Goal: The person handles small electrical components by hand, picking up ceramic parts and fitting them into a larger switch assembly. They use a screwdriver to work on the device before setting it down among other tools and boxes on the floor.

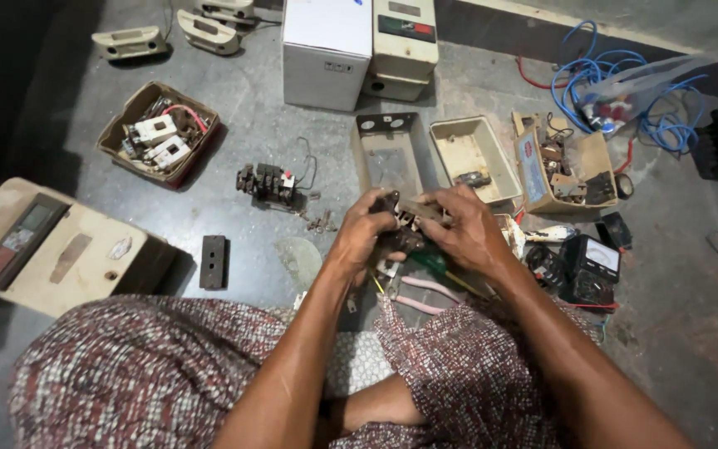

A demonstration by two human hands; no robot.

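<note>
Both hands gripped one small dark metal-and-plastic electrical part above the lap: left hand clasped its left side, right hand curled over its right. Below lay a green-handled screwdriver and pink-handled pliers. An open grey sheet-metal box sat just beyond. Bare, scuffed grey floor lay to the left.

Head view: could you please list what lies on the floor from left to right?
Beige switch box → cardboard box of parts → black contactor → open grey metal case → beige tray → multimeter → blue wire coil.
</note>
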